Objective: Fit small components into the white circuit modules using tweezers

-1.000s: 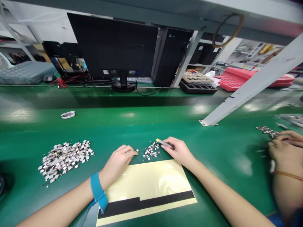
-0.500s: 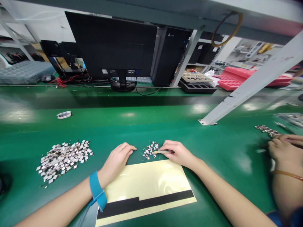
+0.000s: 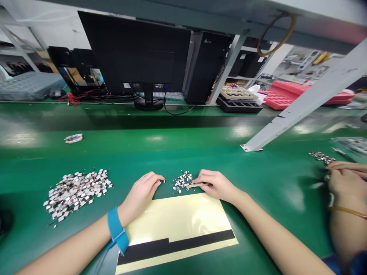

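Note:
My left hand [image 3: 145, 188], with a ring and a blue wrist strap [image 3: 117, 229], is closed in a pinch on a small white-and-dark component [image 3: 164, 180]. My right hand [image 3: 215, 185] is closed around a slim yellowish tool [image 3: 196, 185] that looks like tweezers. The tool's tip is at the right edge of a small pile of components [image 3: 182, 181], between both hands. Below them lies a yellow glossy sheet [image 3: 183, 214] with a black strip [image 3: 200, 239] along its lower part. My left hand overlaps the sheet's upper left side.
A larger pile of similar components [image 3: 78, 191] lies left on the green bench. Behind stand a monitor [image 3: 137, 57] and a black computer tower [image 3: 208, 68]. A slanted white post [image 3: 306, 95] rises at right, near another person's hands [image 3: 344, 183] and parts.
The component at my left fingertips shows more clearly now. The tool in my right hand has tilted slightly, its tip a little lower. The other person's hands shifted slightly.

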Motion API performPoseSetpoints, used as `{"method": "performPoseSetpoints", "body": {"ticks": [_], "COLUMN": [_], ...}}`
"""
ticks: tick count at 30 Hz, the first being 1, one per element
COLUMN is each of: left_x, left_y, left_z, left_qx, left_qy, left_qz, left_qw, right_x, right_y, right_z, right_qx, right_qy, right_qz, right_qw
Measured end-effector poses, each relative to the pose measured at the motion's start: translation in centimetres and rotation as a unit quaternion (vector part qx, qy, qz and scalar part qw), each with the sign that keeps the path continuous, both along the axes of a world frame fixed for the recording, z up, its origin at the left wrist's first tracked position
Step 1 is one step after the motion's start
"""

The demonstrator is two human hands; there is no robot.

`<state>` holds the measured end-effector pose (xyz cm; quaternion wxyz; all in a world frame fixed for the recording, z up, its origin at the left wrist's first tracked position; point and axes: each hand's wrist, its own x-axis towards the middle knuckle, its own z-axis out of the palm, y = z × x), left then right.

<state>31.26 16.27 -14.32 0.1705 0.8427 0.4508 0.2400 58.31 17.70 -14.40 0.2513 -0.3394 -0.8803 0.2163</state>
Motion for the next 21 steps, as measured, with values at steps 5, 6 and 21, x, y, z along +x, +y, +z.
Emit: {"method": "performPoseSetpoints", "body": {"ticks": [5, 6, 21], "left_x": [-0.03, -0.03, 0.02], "left_y": [-0.01, -0.01, 0.09], "left_z": [-0.08, -0.12, -0.19], "left_qx": [0.008, 0.009, 0.027], "left_qy": [0.001, 0.001, -0.002], "left_qz": [0.010, 0.009, -0.040], "left_qw": [1.000, 1.000, 0.999], "right_x": [0.19, 0.20, -0.31], "right_y": [-0.02, -0.01, 0.02], "right_z": [0.07, 0.05, 0.48], "right_qx": [0.007, 0.006, -0.029], "right_qy": [-0.003, -0.004, 0.019], "right_qz": [-0.008, -0.011, -0.075], "right_qw": [1.000, 1.000, 0.997]}}
